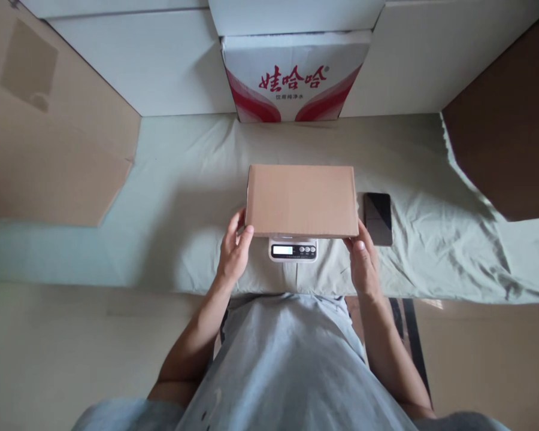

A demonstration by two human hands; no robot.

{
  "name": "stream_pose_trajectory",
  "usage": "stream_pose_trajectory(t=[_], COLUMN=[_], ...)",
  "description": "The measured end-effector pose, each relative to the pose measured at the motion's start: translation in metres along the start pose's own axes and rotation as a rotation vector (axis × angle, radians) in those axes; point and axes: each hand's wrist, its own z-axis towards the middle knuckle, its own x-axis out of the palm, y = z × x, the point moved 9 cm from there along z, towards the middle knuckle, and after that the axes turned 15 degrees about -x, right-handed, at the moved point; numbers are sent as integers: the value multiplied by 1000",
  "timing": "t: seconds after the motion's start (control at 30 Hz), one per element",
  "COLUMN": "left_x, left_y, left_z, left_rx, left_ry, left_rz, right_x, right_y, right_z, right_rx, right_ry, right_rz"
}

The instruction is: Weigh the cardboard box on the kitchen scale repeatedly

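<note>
A plain brown cardboard box (302,200) is held level between my two hands, over a white digital scale (293,250). My left hand (235,248) grips the box's near left corner, thumb at the front edge and fingers along the side. At the near right corner, my right hand (363,257) holds it the same way, its fingers partly hidden. Only the scale's front shows, with a lit display and several buttons; the box covers the rest. Whether the box touches the scale's platform I cannot tell.
Just right of the box lies a dark smartphone (378,219) on the pale green cloth (197,179). At the back stands a white and red carton (296,78) with Chinese lettering. Large cardboard panels rise at left (58,131) and right (507,120).
</note>
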Motion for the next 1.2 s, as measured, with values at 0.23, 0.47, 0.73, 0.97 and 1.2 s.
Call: stream_pose_trajectory(t=[0.23, 0.47, 0.73, 0.97, 1.2], left_x=[-1, -41, -59, -42, -18], left_y=[4, 9, 6, -2, 2], left_z=[-1, 2, 5, -3, -4], left_rx=[-12, 42, 60, 53, -4], left_ry=[21, -166, -241, -190, -57], left_rz=[61, 101, 78, 109, 124], right_x=[-4, -44, -48, -36, -15], right_y=[6, 9, 9, 11, 10], right_z=[0, 15, 19, 16, 9], right_rx=[14, -36, -44, -26, 8], right_ry=[-26, -255, -287, -221, -100], right_rz=[-41, -32, -36, -73, -74])
